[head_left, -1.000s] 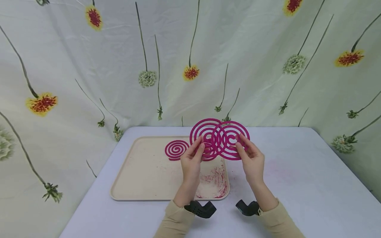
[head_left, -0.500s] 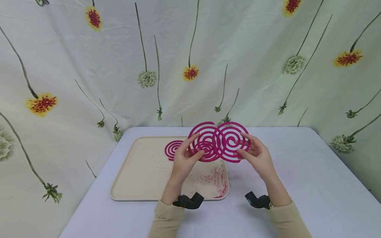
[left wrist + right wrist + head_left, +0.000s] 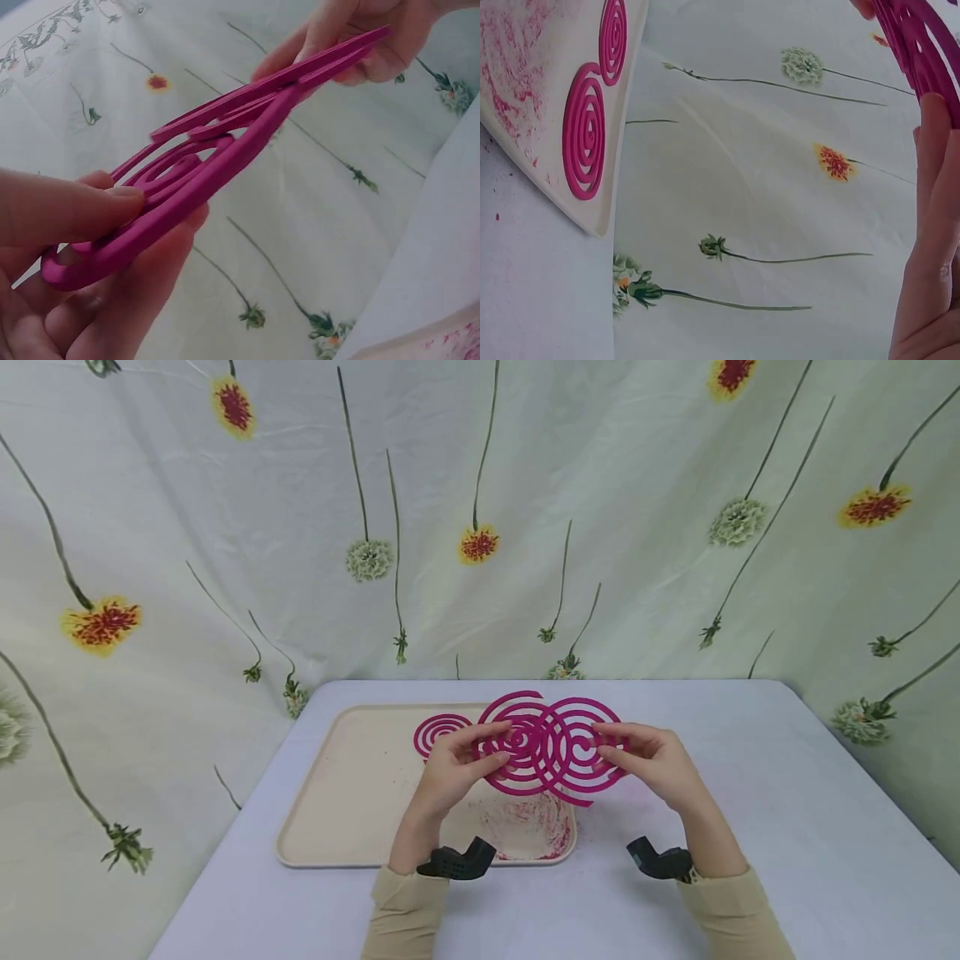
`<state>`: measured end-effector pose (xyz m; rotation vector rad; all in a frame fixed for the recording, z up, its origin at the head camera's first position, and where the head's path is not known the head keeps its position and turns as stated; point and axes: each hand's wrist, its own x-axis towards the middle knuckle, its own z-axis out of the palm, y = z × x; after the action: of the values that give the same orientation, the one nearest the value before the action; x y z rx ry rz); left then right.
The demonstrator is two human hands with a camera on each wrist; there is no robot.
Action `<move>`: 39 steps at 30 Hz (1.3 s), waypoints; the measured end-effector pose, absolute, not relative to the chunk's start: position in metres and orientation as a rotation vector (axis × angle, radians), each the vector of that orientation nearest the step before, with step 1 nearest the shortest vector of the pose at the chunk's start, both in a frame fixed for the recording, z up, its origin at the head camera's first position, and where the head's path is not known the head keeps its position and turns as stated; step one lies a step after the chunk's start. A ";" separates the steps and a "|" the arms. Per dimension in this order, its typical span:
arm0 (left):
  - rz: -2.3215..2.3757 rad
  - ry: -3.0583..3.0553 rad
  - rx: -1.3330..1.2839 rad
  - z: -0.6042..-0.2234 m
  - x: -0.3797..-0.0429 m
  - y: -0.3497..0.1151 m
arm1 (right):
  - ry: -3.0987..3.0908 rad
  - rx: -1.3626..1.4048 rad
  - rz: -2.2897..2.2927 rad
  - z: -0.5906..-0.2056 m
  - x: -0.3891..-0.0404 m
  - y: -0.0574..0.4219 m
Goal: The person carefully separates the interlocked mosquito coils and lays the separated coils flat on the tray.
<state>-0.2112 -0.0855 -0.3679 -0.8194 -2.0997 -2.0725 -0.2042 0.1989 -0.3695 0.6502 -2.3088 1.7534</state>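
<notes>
Two magenta mosquito coils are held above the tray, overlapping at the middle in the head view. My left hand (image 3: 442,781) pinches the left coil (image 3: 513,792) between thumb and fingers. My right hand (image 3: 663,764) grips the outer side of the right coil (image 3: 577,700) the same way. Seen edge-on in the left wrist view, the pair of coils (image 3: 180,210) is tilted, joined near the centre and spread slightly apart at the right. Two smaller-looking coils lie on the tray; the nearer coil (image 3: 585,135) shows fully in the right wrist view, partly hidden in the head view.
A beige tray (image 3: 360,802) lies on the white-covered table (image 3: 750,827), with magenta powder (image 3: 540,818) smeared over its right end. A floral cloth (image 3: 645,527) hangs behind the table. Each wrist bears a black camera (image 3: 459,860).
Both hands have lowered the coils a little. My hands have moved apart, and each has shifted its hold towards the outer side of its coil. The overlap is still there.
</notes>
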 end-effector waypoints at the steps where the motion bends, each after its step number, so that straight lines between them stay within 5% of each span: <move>1: -2.100 -2.070 -0.795 -0.368 -0.211 -0.083 | -2.292 0.628 1.752 -0.370 -0.204 0.196; 31: -2.218 -2.006 -0.753 -0.365 -0.209 -0.084 | -2.247 0.604 1.744 -0.368 -0.201 0.196; 39: -2.268 -1.825 -0.577 -0.366 -0.207 -0.069 | -2.084 0.353 1.778 -0.370 -0.199 0.179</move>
<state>-0.2069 -0.0692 -0.3660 -0.5773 -1.8253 -2.2681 -0.1993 0.1795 -0.3699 0.3526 -2.0842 1.7780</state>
